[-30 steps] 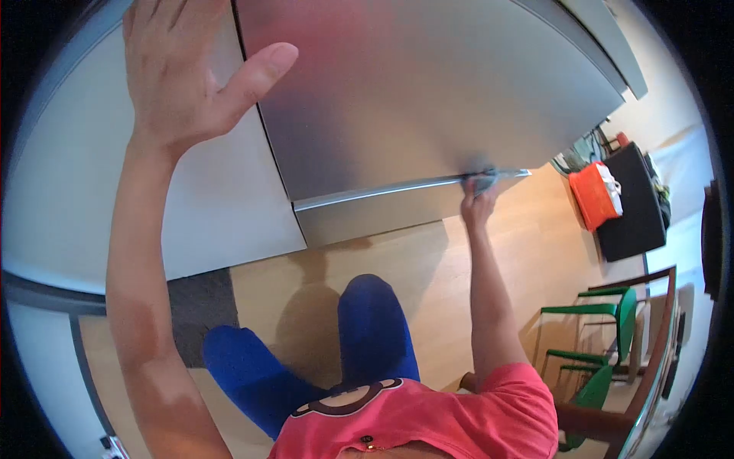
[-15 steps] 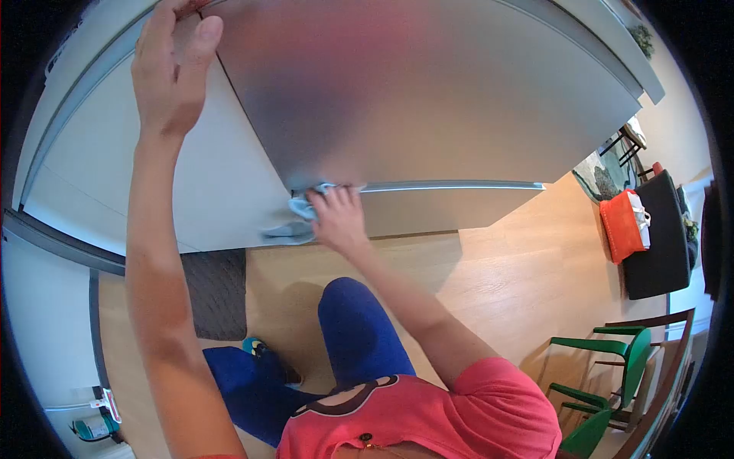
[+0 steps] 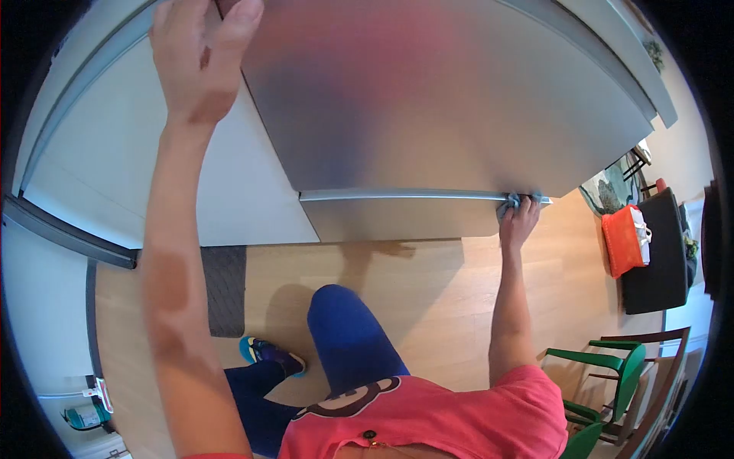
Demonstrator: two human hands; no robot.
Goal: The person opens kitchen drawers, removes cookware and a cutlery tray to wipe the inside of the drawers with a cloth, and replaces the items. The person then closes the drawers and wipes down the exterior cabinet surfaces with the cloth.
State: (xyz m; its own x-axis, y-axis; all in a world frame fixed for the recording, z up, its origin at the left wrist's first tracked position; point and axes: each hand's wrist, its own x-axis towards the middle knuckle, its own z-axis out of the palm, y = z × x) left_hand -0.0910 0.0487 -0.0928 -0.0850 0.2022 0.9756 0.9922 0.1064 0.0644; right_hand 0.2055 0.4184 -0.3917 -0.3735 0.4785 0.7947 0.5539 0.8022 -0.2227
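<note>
A large silver metallic panel point(image 3: 459, 92) meets a white panel point(image 3: 237, 176) along a dark seam. Below the silver panel runs a shiny horizontal metal strip point(image 3: 397, 196). My right hand point(image 3: 520, 222) is closed on a light blue cloth point(image 3: 511, 205), which touches the strip near its right end. My left hand point(image 3: 202, 57) is raised at the upper left, near the seam, its thumb apart from the fingers; the fingertips are cut off by the top edge of the view.
On the wooden floor point(image 3: 436, 306) lies a dark mat point(image 3: 225, 294). An orange bag point(image 3: 623, 241) stands against a dark bench point(image 3: 665, 260) at the right. Green chairs point(image 3: 631, 375) and a wooden-edged table point(image 3: 650, 413) are at the lower right.
My right hand went left along the strip with the cloth, then back to its right end. My left hand has shifted slightly right since half a second ago.
</note>
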